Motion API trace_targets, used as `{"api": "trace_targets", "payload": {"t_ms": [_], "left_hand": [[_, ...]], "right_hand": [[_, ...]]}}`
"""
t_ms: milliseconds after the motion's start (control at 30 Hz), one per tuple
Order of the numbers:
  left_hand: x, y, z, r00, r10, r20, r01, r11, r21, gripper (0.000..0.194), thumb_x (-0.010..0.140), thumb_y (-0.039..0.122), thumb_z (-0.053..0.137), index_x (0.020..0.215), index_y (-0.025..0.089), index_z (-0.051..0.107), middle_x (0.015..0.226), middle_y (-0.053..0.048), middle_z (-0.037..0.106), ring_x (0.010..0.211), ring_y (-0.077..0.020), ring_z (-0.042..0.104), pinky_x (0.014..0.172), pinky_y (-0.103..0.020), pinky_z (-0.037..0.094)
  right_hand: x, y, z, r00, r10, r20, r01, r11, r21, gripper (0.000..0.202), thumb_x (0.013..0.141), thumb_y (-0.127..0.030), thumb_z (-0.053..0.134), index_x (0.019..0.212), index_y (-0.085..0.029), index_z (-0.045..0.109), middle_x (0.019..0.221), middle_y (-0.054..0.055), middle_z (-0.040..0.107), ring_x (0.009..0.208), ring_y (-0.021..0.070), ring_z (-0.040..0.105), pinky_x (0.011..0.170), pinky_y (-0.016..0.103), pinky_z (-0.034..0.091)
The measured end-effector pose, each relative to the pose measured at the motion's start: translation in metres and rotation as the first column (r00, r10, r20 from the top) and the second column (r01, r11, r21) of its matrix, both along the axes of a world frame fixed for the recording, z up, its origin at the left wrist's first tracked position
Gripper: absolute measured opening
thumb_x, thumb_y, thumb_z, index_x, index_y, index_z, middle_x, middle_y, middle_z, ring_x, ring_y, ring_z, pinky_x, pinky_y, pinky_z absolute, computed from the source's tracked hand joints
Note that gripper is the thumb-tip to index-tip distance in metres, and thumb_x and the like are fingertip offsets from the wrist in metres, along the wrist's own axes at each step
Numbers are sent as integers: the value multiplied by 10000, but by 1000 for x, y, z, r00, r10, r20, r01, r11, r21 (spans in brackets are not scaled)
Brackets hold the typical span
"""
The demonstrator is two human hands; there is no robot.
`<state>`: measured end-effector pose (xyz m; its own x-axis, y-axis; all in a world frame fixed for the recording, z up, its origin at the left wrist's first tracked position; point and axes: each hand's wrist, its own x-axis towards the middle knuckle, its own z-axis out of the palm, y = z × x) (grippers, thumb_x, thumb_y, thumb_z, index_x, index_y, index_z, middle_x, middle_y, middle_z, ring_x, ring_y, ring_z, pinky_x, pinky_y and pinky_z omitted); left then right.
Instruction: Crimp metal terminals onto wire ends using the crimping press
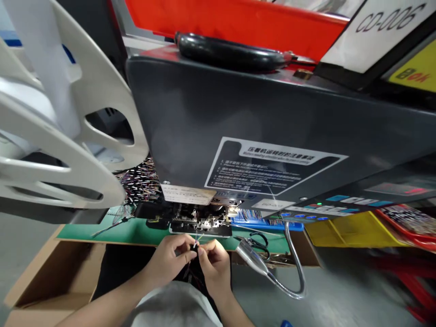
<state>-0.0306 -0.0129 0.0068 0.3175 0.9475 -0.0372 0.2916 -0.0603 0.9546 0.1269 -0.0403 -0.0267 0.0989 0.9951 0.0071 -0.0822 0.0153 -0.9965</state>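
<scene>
My left hand [173, 256] and my right hand [213, 261] meet at the front edge of the green work surface [136, 234], just below the metal working parts [207, 222] of a dark grey machine [272, 118]. Thumb and fingers of both hands are pinched together around thin coloured wires [196, 242]. A small dark piece lies between the fingertips; its details are too small to make out. More wires hang down between the hands, over dark clothing.
White reels [112, 95] stand at the left. Black-handled scissors [257, 240] and a flexible metal lamp [252, 258] are right of my hands. A blue tray [265, 223] holds wires. Cardboard boxes [51, 277] sit lower left, a yellow bin [337, 229] at the right.
</scene>
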Motion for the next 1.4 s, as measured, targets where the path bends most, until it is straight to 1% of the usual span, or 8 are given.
{"api": "trace_targets", "payload": {"t_ms": [233, 433, 567, 667, 800, 933, 1133, 1400], "left_hand": [[13, -3, 1, 987, -16, -158, 30, 996, 84, 85, 886, 268, 585, 897, 207, 643, 611, 45, 584, 550, -136, 526, 548, -227, 346], [15, 4, 16, 955, -122, -269, 143, 988, 61, 110, 871, 252, 588, 952, 216, 652, 639, 33, 624, 589, -164, 577, 562, -240, 360], [12, 13, 25, 950, -309, -51, 293, 934, -202, 79, 834, 253, 618, 860, 182, 642, 645, 27, 639, 571, -155, 623, 519, -212, 406], [12, 17, 24, 930, -328, 163, 364, 876, -317, 119, 828, 275, 634, 869, 164, 622, 711, 6, 656, 582, -156, 654, 520, -209, 455], [20, 15, 11, 971, -193, 142, 223, 944, -243, 133, 854, 273, 611, 931, 172, 571, 643, 15, 666, 512, -129, 598, 473, -189, 408], [33, 10, -6, 996, -83, 30, 85, 993, -82, 67, 870, 208, 558, 925, 192, 523, 663, 33, 654, 499, -108, 525, 483, -193, 377], [38, 5, -16, 996, 15, -91, -7, 995, 97, 94, 869, 201, 551, 783, 202, 515, 626, 52, 495, 581, -128, 472, 582, -237, 326], [41, 5, -19, 980, 65, -190, -25, 978, 208, 95, 901, 193, 506, 816, 216, 543, 650, 28, 603, 579, -146, 574, 576, -235, 348]], "right_hand": [[4, 19, 8, 998, 21, -59, -16, 997, 79, 178, 874, -365, 641, 862, -203, 568, 690, -24, 499, 589, 136, 467, 553, 244, 404], [23, 32, 21, 987, 109, 118, -123, 986, 117, 184, 860, -266, 590, 696, -203, 536, 686, -5, 507, 602, 148, 474, 555, 260, 384], [26, 31, 24, 956, 250, 152, -268, 957, 113, 204, 781, -164, 603, 612, -206, 497, 632, -22, 476, 561, 133, 440, 522, 247, 361], [26, 29, 24, 936, 316, 154, -335, 934, 123, 168, 786, -163, 594, 641, -204, 518, 638, -21, 485, 578, 135, 450, 549, 250, 384], [26, 28, 19, 985, 168, 47, -170, 985, 43, 100, 854, -299, 609, 860, -205, 575, 638, -45, 440, 531, 121, 406, 497, 233, 352], [26, 31, 12, 996, 86, 32, -86, 996, 5, 193, 883, -350, 591, 771, -198, 554, 575, -63, 397, 454, 96, 334, 422, 214, 285], [27, 35, -2, 998, 40, 51, -43, 997, 59, 157, 868, -337, 624, 844, -186, 588, 577, -75, 346, 480, 101, 312, 446, 223, 293], [26, 33, -6, 992, -24, 120, 15, 997, 71, 186, 867, -319, 648, 967, -172, 704, 584, -37, 473, 478, 120, 438, 455, 244, 409]]}}
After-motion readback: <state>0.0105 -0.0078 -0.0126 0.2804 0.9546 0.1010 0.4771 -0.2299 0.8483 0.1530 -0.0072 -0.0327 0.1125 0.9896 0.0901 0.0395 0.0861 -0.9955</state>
